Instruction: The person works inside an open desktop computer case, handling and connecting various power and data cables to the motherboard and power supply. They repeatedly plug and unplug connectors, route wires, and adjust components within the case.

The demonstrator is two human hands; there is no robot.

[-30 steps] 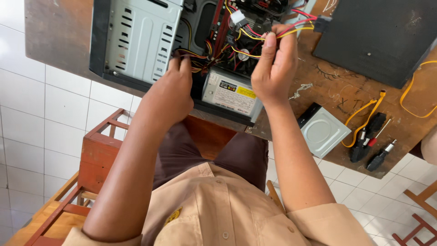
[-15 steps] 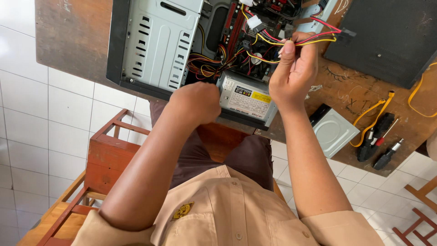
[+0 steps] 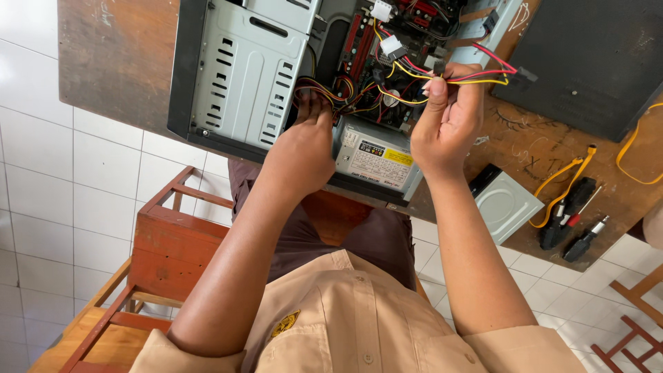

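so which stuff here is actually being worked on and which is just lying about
In hand:
- left hand in cable bundle
- right hand holding red-yellow-black wires
- open computer case

Lying about:
- disc drive
- screwdrivers
- side panel

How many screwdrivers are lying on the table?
2. Both lie at the right end of the wooden table, beyond the silver drive: the larger screwdriver beside the yellow cable, the smaller screwdriver nearer the edge. Others may be outside the view.
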